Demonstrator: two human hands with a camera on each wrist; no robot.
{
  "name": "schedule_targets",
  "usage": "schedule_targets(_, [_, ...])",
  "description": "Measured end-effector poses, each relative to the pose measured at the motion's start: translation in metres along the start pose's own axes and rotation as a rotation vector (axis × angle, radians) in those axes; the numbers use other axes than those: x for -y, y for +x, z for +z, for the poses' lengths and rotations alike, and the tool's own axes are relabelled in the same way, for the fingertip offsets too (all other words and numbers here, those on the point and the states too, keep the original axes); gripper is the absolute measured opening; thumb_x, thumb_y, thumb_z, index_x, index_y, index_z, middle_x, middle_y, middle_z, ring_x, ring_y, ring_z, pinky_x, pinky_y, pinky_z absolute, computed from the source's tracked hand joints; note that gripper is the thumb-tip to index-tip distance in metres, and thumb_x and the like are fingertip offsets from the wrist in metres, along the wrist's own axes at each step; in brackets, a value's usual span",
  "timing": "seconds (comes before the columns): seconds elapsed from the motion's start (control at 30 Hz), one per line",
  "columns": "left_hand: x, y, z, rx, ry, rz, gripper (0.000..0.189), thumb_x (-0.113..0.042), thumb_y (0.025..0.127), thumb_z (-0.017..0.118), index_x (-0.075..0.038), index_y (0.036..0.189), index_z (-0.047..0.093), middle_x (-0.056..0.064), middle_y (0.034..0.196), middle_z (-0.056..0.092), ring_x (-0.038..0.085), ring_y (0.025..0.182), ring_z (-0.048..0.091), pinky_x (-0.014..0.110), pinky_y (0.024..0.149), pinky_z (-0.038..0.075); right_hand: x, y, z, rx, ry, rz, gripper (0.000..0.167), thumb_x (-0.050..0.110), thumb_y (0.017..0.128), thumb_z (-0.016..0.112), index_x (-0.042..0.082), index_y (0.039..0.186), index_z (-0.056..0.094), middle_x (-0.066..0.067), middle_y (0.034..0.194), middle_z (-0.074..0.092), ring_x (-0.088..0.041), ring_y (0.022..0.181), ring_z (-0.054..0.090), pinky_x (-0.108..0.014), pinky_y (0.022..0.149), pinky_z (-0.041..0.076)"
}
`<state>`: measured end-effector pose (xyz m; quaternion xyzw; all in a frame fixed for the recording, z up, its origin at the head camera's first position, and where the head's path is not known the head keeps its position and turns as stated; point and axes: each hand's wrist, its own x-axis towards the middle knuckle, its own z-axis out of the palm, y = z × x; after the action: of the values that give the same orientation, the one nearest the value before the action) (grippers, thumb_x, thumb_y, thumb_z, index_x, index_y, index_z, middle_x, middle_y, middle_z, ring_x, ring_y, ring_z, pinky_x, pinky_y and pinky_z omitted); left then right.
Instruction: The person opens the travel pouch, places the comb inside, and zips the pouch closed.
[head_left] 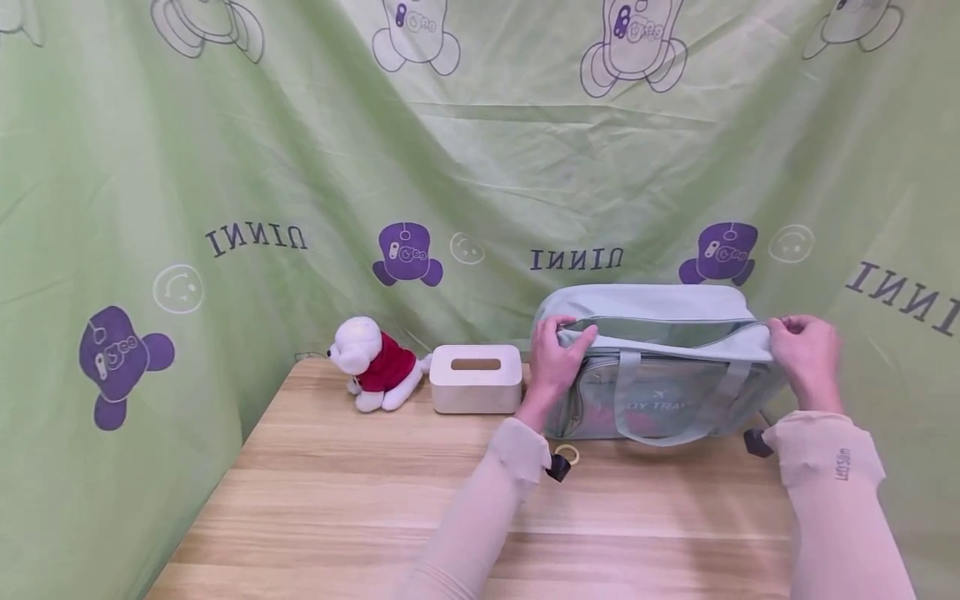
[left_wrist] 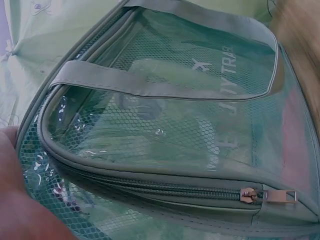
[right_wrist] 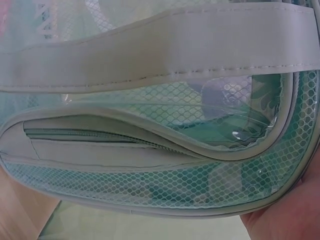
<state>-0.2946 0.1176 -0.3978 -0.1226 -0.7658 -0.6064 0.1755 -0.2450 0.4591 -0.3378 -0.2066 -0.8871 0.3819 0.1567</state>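
A pale mint travel bag (head_left: 667,396) with a clear mesh front stands at the right of the table, its top zip gaping. My left hand (head_left: 557,354) grips the left end of the opening's front edge. At the opposite top corner, my right hand (head_left: 808,350) pinches the rim. A strap handle (left_wrist: 200,90) loops down over the front, across white lettering and a plane print. In the left wrist view, a metal zip pull (left_wrist: 247,195) sits on the front pocket's side. The pocket's zip (right_wrist: 90,134) curves below the handle in the right wrist view.
Left of the bag, a white tissue box (head_left: 476,387) stands near the table's back edge. Beside it sits a white plush dog (head_left: 358,346) in a red shirt. A green printed curtain (head_left: 337,183) hangs behind the wooden table (head_left: 360,500).
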Motion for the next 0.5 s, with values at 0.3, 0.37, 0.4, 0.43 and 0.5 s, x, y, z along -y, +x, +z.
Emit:
schedule_targets(0.3, [0.0039, 0.0062, -0.0021, 0.048, -0.096, 0.107, 0.042, -0.026, 0.083, 0.082, -0.010, 0.118, 0.066, 0.007, 0.119, 0.059, 0.015, 0.110, 0.055, 0.028, 0.098, 0.046, 0.0011, -0.0008, -0.0031, 0.017, 0.054, 0.058, 0.062, 0.035, 0.107, 0.042, -0.007, 0.153, 0.039, -0.032, 0.152, 0.045, -0.031, 0.110, 0.052, -0.024, 0.077, 0.042])
schedule_targets(0.37, [0.0030, 0.0063, -0.0029, 0.059, -0.123, 0.130, 0.040, -0.023, 0.083, 0.082, -0.010, 0.118, 0.067, 0.006, 0.120, 0.058, 0.017, 0.112, 0.056, 0.028, 0.098, 0.046, 0.0013, -0.0002, -0.0042, 0.019, 0.057, 0.074, 0.062, 0.035, 0.107, 0.042, -0.006, 0.154, 0.038, -0.032, 0.154, 0.044, -0.032, 0.114, 0.051, -0.027, 0.081, 0.044])
schedule_targets(0.4, [0.0028, 0.0060, -0.0033, 0.058, -0.137, 0.138, 0.039, -0.022, 0.083, 0.082, -0.010, 0.118, 0.067, 0.006, 0.120, 0.058, 0.017, 0.112, 0.057, 0.028, 0.099, 0.045, 0.0015, 0.0000, -0.0044, 0.021, 0.060, 0.081, 0.062, 0.035, 0.107, 0.041, -0.005, 0.155, 0.037, -0.031, 0.155, 0.043, -0.034, 0.117, 0.051, -0.031, 0.085, 0.047])
schedule_targets(0.43, [0.0027, 0.0056, -0.0036, 0.057, -0.152, 0.144, 0.038, -0.021, 0.083, 0.082, -0.010, 0.117, 0.068, 0.005, 0.121, 0.057, 0.017, 0.113, 0.057, 0.028, 0.099, 0.045, 0.0015, 0.0002, -0.0048, 0.029, 0.072, 0.095, 0.063, 0.036, 0.107, 0.041, -0.004, 0.156, 0.036, -0.031, 0.157, 0.041, -0.036, 0.121, 0.050, -0.035, 0.090, 0.049])
schedule_targets(0.5, [0.0032, 0.0045, -0.0039, 0.049, -0.174, 0.156, 0.036, -0.018, 0.083, 0.083, -0.011, 0.115, 0.068, 0.005, 0.120, 0.056, 0.015, 0.113, 0.056, 0.027, 0.099, 0.045, 0.0020, -0.0001, -0.0051, 0.039, 0.107, 0.135, 0.064, 0.036, 0.107, 0.041, -0.002, 0.158, 0.033, -0.028, 0.160, 0.038, -0.038, 0.130, 0.046, -0.043, 0.102, 0.049])
